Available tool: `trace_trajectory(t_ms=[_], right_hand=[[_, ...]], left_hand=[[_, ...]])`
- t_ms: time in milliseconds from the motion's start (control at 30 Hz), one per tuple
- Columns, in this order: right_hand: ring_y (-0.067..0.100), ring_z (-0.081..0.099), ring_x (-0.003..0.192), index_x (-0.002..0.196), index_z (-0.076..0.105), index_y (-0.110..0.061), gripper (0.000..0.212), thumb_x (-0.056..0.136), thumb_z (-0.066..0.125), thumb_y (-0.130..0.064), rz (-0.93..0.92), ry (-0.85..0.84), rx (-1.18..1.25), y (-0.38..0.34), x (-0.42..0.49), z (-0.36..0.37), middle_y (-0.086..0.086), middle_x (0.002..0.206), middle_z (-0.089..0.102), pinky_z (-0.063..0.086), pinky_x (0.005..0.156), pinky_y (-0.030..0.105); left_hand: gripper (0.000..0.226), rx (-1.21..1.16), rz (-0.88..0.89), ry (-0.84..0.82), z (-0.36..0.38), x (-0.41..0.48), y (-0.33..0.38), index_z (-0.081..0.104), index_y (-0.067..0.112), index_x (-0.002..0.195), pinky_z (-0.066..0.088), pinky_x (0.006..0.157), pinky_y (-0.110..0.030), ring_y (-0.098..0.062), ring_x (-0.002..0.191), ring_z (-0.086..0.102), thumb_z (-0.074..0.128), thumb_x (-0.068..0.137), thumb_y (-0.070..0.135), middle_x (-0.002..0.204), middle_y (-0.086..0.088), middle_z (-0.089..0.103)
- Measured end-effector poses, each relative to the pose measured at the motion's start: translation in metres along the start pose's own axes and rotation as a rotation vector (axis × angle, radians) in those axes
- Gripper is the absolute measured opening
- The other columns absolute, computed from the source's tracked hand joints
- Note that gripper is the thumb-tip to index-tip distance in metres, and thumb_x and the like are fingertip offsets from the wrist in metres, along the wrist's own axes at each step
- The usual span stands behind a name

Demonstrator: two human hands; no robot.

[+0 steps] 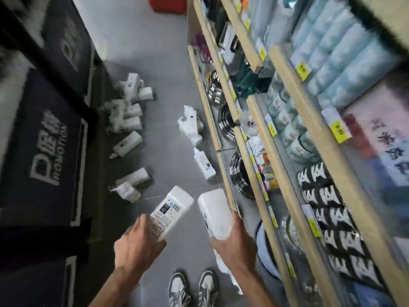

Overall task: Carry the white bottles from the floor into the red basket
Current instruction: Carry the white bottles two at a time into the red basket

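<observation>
Head cam: shop aisle, grey tiled floor (168, 89), wooden shelves (285, 134) on R. My left hand (137, 242) grips a white label-printed bottle (171, 211) and my right hand (234, 242) grips a plain white bottle (215, 213). Both long axes point fwd at the red basket (168, 4), well ahead; neither hand is clearly nearer. Loose white bottles (130, 111) lie on the floor between. Black panels (44, 134) read "PROMOTION"; bottle label too blurred.

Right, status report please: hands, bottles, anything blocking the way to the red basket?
Left hand grips one white bottle, right hand a second bottle. Many loose bottles on floor. Red basket far ahead, loose bottles lying between.
</observation>
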State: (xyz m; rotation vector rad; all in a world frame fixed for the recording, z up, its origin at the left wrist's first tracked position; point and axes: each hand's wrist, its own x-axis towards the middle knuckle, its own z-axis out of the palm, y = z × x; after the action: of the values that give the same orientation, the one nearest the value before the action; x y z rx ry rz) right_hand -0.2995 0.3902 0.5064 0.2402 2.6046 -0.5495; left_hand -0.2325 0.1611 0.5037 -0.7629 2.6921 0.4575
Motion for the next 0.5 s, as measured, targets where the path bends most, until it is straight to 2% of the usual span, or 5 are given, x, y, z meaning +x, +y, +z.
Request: trace_trajectory(t_ms=[100, 233, 400, 500], right_hand=[[0.03, 0.065, 0.114, 0.15, 0.032, -0.031, 0.093, 0.069, 0.071, -0.054, -0.053, 0.018, -0.008, -0.029, -0.04, -0.049, -0.006, 0.139, 0.06, 0.049, 0.084, 0.037], [0.031, 0.064, 0.112, 0.144, 0.038, -0.027, 0.092, 0.064, 0.074, -0.055, -0.148, 0.034, -0.046, -0.059, -0.096, -0.097, -0.002, 0.136, 0.062, 0.049, 0.083, 0.039], [0.033, 0.065, 0.109, 0.146, 0.037, -0.028, 0.092, 0.065, 0.076, -0.052, -0.286, 0.025, -0.106, -0.085, -0.146, -0.12, -0.001, 0.134, 0.063, 0.051, 0.087, 0.039], [0.035, 0.066, 0.105, 0.143, 0.037, -0.033, 0.089, 0.064, 0.073, -0.053, -0.377, 0.004, -0.172, -0.102, -0.159, -0.127, -0.002, 0.131, 0.063, 0.05, 0.081, 0.037]], left_hand=[[0.059, -0.023, -0.009, 0.033, -0.058, -0.029, -0.001, 0.043, 0.026, 0.109, 0.045, 0.065, -0.036, -0.027, 0.092, 0.066, 0.07, 0.067, 0.057, 0.105, 0.006, 0.065], [0.061, -0.057, -0.014, 0.059, -0.116, -0.077, -0.014, 0.041, 0.027, 0.106, 0.048, 0.063, -0.034, -0.026, 0.089, 0.068, 0.068, 0.063, 0.059, 0.106, 0.008, 0.065], [0.064, -0.068, -0.035, 0.121, -0.161, -0.125, -0.043, 0.042, 0.025, 0.111, 0.044, 0.062, -0.034, -0.027, 0.092, 0.068, 0.068, 0.065, 0.062, 0.107, 0.008, 0.065], [0.064, -0.086, -0.035, 0.187, -0.177, -0.143, -0.063, 0.042, 0.025, 0.11, 0.043, 0.061, -0.034, -0.026, 0.09, 0.068, 0.067, 0.068, 0.067, 0.105, 0.008, 0.065]])
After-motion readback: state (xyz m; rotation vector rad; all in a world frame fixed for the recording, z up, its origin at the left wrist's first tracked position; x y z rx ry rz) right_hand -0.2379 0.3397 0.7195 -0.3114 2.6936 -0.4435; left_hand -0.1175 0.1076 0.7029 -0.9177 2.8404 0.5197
